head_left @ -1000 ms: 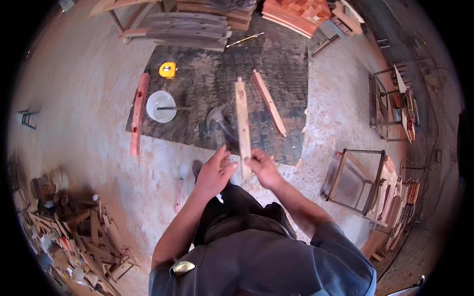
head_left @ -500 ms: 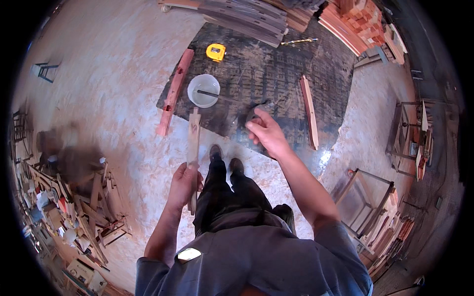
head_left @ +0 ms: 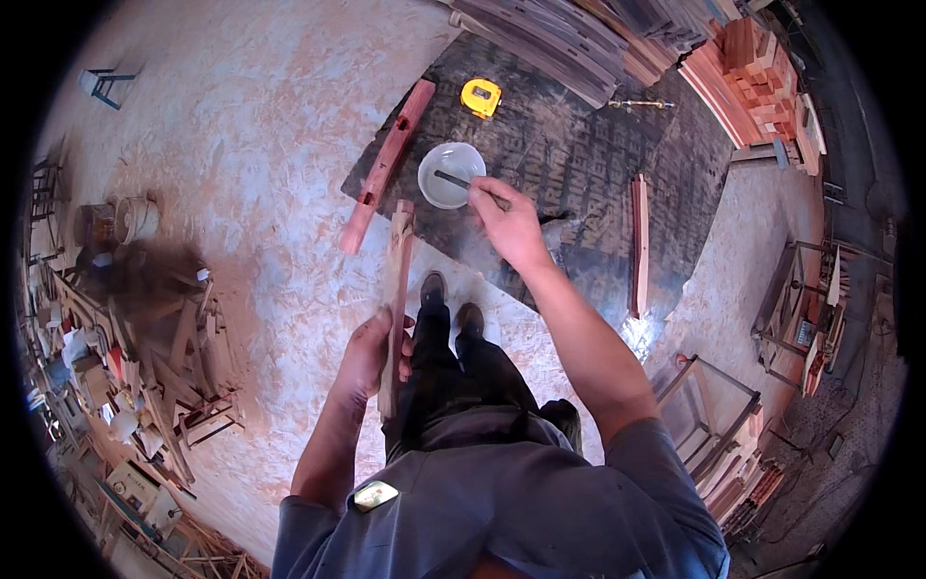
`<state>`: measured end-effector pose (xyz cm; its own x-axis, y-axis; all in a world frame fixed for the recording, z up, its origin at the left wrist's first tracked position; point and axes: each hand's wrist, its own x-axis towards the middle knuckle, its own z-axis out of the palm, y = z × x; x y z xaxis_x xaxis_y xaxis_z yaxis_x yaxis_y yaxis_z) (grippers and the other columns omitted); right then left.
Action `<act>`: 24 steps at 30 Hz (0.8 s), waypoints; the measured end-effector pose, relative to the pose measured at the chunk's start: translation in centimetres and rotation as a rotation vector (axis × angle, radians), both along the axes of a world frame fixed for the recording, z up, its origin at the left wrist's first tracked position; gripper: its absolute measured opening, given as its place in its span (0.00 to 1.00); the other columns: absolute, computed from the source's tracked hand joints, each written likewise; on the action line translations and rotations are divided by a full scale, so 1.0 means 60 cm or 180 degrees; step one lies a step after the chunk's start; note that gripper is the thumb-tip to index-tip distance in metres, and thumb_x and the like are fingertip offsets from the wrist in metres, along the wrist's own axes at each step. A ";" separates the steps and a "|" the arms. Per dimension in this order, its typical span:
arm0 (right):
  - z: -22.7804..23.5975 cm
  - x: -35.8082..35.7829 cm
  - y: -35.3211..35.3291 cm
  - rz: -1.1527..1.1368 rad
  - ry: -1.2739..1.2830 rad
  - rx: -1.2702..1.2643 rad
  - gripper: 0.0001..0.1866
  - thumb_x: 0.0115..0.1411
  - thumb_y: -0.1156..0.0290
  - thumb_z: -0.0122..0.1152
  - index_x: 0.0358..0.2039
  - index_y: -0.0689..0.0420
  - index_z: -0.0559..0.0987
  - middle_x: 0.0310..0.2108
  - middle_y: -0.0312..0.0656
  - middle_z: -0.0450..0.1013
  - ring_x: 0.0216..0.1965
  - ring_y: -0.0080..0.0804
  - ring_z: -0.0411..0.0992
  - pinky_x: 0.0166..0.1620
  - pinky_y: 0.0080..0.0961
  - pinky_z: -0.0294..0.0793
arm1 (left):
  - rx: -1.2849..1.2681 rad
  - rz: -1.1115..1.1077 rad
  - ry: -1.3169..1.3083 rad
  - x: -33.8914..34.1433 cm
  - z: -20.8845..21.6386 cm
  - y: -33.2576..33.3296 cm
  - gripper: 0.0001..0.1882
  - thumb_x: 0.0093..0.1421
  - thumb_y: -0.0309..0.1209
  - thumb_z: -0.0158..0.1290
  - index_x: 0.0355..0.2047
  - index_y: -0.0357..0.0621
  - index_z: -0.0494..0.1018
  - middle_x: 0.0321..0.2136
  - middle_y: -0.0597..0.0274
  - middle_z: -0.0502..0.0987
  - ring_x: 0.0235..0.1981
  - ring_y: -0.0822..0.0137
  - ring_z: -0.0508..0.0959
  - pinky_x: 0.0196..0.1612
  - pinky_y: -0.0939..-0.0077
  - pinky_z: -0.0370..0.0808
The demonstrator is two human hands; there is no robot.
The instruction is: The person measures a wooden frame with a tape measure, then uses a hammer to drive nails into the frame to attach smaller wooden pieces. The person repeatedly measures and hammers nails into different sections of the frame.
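My left hand [head_left: 369,352] is closed around the lower part of a wooden rail [head_left: 395,280], which has a narrowed tenon at its far end and stands roughly lengthwise in front of me. With fingers pinched, my right hand [head_left: 506,222] grips a thin dark stick [head_left: 451,179]. The stick's other end reaches into a white round bowl [head_left: 422,179] holding something pale. To the bowl's left, a reddish rail [head_left: 381,183] with mortises cut in it lies over the edge of a dark printed board [head_left: 579,217], on which the bowl stands.
A yellow tape measure [head_left: 480,97] and a drill bit [head_left: 641,103] lie on the board, with narrow wood strips [head_left: 640,246] at its right. Stacked dark rails [head_left: 550,43] and reddish wood pieces [head_left: 757,82] are at the far side. Scrap wood [head_left: 188,376] clutters the left.
My right hand has moved left and taken hold of the stick in the bowl. The rail in my left hand has turned about its length and tilted slightly. The view has shifted left.
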<state>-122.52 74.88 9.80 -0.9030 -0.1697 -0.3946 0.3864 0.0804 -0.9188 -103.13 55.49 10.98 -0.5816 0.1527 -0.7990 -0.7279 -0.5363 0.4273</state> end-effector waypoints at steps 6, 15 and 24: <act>0.017 0.000 0.032 0.0003 0.0338 0.0335 0.11 0.62 0.65 0.57 0.35 0.59 0.78 0.23 0.33 0.72 0.21 0.17 0.67 0.22 0.15 0.65 | 0.0234 -0.0032 -0.0037 -0.018 -0.010 -0.009 0.31 0.64 0.57 0.38 0.42 0.38 0.70 0.17 0.61 0.69 0.11 0.67 0.70 0.16 0.74 0.70; 0.006 -0.026 0.064 -0.0980 -0.1009 -0.0736 0.21 0.64 0.52 0.53 0.36 0.61 0.73 0.19 0.40 0.72 0.13 0.24 0.67 0.15 0.20 0.62 | 0.0408 -0.0128 0.0205 -0.042 -0.018 -0.016 0.32 0.64 0.58 0.38 0.42 0.36 0.70 0.14 0.62 0.67 0.09 0.67 0.69 0.12 0.75 0.67; 0.033 -0.018 0.090 -0.1520 -0.1002 -0.1559 0.23 0.64 0.48 0.51 0.35 0.60 0.73 0.17 0.41 0.72 0.12 0.28 0.66 0.15 0.22 0.61 | 0.0498 -0.0168 0.0077 -0.056 -0.020 -0.012 0.33 0.63 0.59 0.38 0.41 0.36 0.70 0.14 0.63 0.67 0.09 0.68 0.68 0.13 0.76 0.66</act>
